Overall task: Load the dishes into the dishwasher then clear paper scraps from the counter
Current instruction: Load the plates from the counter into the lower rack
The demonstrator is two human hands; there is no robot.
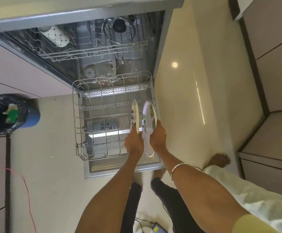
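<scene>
Two plates are going into the pulled-out lower rack (93,125) of the open dishwasher (79,52), both at the rack's right-hand side. The left hand (134,145) grips the near rim of a smaller plate (135,115), held on edge with its far rim down among the tines. The right hand (158,137) grips the green-patterned plate (147,125), also on edge, just beside the first and close against the rack's right wall; its near rim overhangs the rack's front edge toward the person.

To do this well, each plate wants its own slot between neighbouring tine rows, standing upright with faces parallel and a gap between them so water can reach both. Lower the far rim first, feel it seat between tines, then ease the grip only once the plate stands by itself. Whether either plate has seated is hard to tell, since motion blur and the steep angle hide the tines beneath them. The green-patterned plate probably needs sliding further into the rack, or it may foul the front when the rack is pushed home. Most of the rack left of the plates is free for later dishes.
</scene>
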